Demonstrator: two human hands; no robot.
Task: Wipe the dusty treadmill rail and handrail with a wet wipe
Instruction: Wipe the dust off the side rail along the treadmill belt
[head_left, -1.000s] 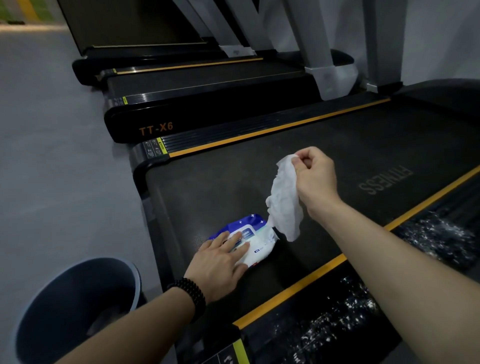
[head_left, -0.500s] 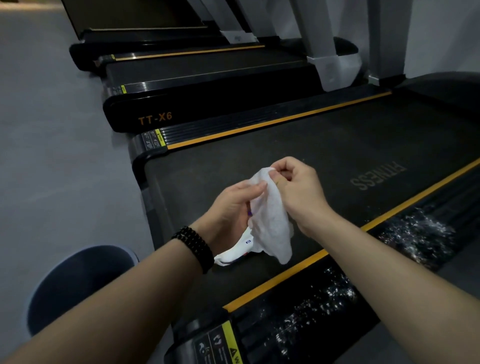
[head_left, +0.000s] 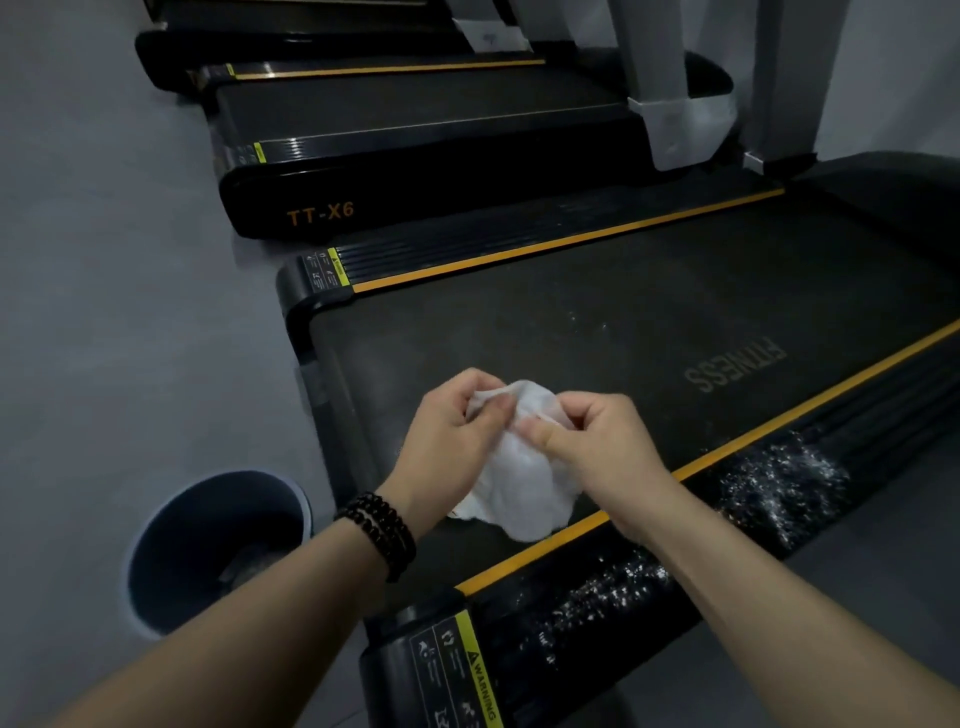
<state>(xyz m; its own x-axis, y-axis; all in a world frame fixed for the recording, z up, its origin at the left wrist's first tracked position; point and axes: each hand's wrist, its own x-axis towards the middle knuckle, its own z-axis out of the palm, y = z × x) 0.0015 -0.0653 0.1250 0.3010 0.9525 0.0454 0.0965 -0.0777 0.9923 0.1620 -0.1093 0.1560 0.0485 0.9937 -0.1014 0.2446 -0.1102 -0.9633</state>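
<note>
A white wet wipe (head_left: 524, 478) hangs above the treadmill belt (head_left: 597, 338), pinched at its top by both hands. My left hand (head_left: 447, 441), with a black bead bracelet on the wrist, grips its left edge. My right hand (head_left: 597, 447) grips its right edge. The near side rail (head_left: 769, 478), black with an orange stripe, is speckled with white dust. The wipe pack lies on the belt behind the wipe, with only a sliver (head_left: 460, 514) showing. No handrail is in view.
A dark round bin (head_left: 171, 551) stands on the grey floor at lower left. The far side rail (head_left: 519, 249) runs along the belt. A second treadmill marked TT-X6 (head_left: 322, 213) sits beyond it. Grey uprights (head_left: 670, 104) rise at the top right.
My left hand left the wipe pack on the belt and came up to the wipe. Both hands now hold the wipe, which my right hand alone had pulled from the pack.
</note>
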